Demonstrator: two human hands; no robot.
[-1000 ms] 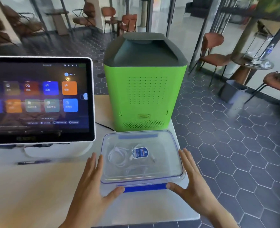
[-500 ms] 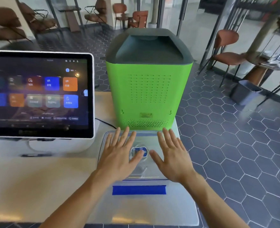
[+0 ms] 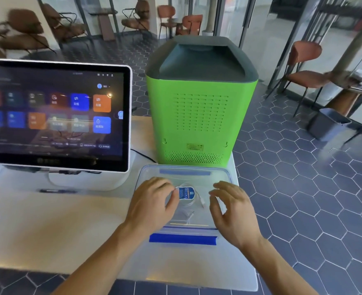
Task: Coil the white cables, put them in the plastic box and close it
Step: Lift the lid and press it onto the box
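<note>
A clear, rounded-rectangular plastic box (image 3: pixel 186 201) with its lid on is seen on the pale desk (image 3: pixel 48 220), just in front of a green perforated machine (image 3: pixel 199 124). A solid blue clasp (image 3: pixel 183 239) runs along its near edge. Thin white cables (image 3: pixel 194 198) are visible through the lid, beside a small blue label whose print cannot be read. The left hand (image 3: pixel 152 203) and right hand (image 3: pixel 233 207) are held over the lid, fingers loosely curled, nothing gripped. A screen (image 3: pixel 54 116) of coloured tiles stands to the left.
</note>
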